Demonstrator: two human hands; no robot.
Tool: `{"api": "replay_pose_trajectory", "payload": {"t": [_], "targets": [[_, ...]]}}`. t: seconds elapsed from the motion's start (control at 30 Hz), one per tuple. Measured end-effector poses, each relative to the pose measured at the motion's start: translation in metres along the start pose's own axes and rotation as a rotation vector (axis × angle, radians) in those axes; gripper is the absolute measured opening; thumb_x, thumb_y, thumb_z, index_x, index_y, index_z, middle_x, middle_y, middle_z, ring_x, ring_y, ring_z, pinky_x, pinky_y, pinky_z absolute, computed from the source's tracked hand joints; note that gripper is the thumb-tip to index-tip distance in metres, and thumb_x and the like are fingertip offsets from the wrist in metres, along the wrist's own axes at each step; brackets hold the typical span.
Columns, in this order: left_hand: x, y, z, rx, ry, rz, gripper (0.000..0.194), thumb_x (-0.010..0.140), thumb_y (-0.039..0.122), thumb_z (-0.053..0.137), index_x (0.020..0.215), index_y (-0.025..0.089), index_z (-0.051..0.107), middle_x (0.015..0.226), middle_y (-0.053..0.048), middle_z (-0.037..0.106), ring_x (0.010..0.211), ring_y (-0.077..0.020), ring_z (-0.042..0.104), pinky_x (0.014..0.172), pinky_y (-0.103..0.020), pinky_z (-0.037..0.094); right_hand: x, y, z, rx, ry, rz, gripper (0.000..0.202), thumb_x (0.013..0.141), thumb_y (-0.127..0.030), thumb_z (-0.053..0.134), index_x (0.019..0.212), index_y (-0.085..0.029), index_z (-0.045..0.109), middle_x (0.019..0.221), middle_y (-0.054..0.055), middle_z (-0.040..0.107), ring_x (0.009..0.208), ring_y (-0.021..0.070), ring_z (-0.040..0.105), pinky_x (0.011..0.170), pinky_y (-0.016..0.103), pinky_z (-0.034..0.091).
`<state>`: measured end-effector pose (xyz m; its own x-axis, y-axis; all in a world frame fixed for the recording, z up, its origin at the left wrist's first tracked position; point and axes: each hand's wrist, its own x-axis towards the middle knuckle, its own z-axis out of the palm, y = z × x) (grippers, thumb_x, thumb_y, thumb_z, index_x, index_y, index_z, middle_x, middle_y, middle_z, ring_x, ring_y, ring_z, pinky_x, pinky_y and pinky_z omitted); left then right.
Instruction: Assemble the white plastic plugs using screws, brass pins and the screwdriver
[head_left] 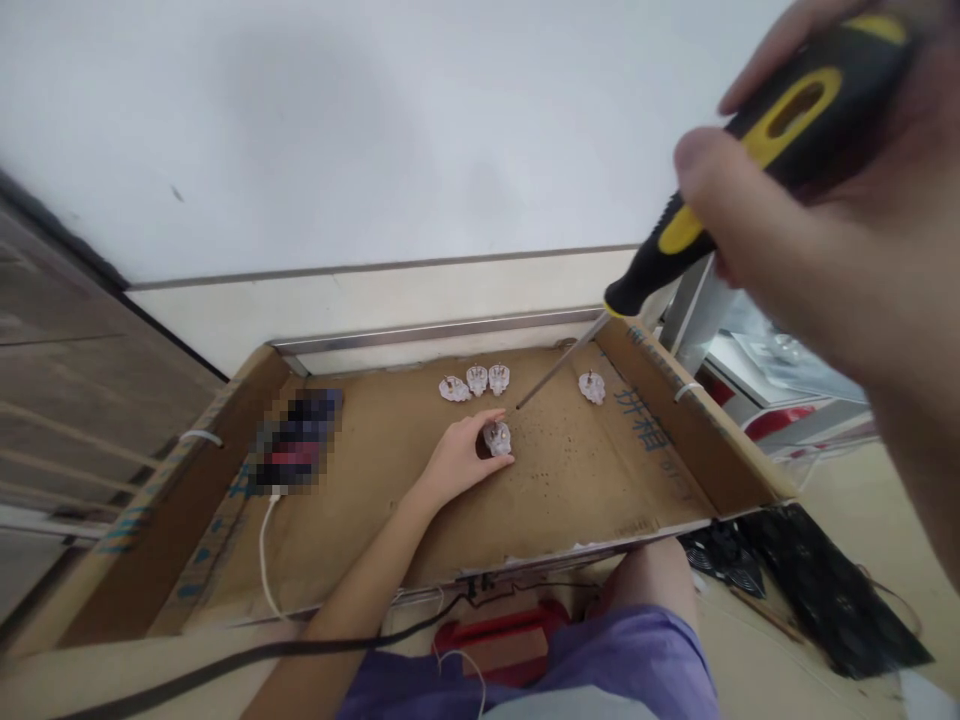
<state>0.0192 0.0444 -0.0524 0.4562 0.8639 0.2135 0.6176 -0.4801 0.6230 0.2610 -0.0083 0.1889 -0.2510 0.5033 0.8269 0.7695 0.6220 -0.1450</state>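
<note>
Near the middle of a cardboard surface (390,480), my left hand (457,460) grips a small clear plastic piece (498,438) between thumb and fingers. My right hand (795,220), large at the upper right, is wrapped round the black and yellow handle of a screwdriver (667,240). The metal shaft slants down to the left, and its tip shows just above and right of the held piece, apart from it. Three similar clear pieces (477,379) with metal pins stand in a row behind my left hand. Another clear piece (592,387) lies to the right.
A blurred-out device (298,440) with a white cable (264,550) lies at the left. Cardboard side walls (675,430) bound the surface. A dark cable (300,648) crosses below my left forearm. A red object (502,640) is below the front edge.
</note>
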Motion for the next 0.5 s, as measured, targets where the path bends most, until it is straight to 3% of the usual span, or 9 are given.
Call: {"api": "replay_pose_trajectory", "payload": {"t": [0.1,0.3,0.5], "targets": [[0.001,-0.001,0.000,-0.026,0.008,0.006,0.058,0.067,0.037,0.072,0.119,0.023,0.050,0.116,-0.007,0.061,0.104,-0.0235,0.058,0.093,-0.039,0.043,0.003,-0.013,0.016,-0.087,0.073,-0.031,0.010,0.083,-0.024,0.050,0.088,-0.017,0.045,0.088,0.002,0.049,0.077,0.0118,0.047,0.074,0.026,0.039],[-0.001,0.001,-0.001,-0.015,0.000,0.006,0.060,0.067,0.037,0.072,0.121,0.024,0.049,0.115,-0.005,0.062,0.103,-0.0231,0.058,0.091,-0.039,0.044,0.002,-0.022,0.042,0.009,-0.031,-0.009,0.014,0.078,-0.022,0.053,0.087,-0.017,0.044,0.077,-0.001,0.045,0.058,0.0053,0.036,0.058,0.020,0.037],[0.005,0.003,0.000,0.006,-0.020,-0.021,0.062,0.066,0.038,0.072,0.122,0.024,0.049,0.113,-0.005,0.062,0.104,-0.0246,0.056,0.091,-0.042,0.044,0.000,-0.021,0.052,0.045,-0.068,0.006,0.016,0.077,-0.021,0.054,0.085,-0.019,0.040,0.070,-0.004,0.045,0.055,0.0043,0.034,0.056,0.018,0.036]]}}
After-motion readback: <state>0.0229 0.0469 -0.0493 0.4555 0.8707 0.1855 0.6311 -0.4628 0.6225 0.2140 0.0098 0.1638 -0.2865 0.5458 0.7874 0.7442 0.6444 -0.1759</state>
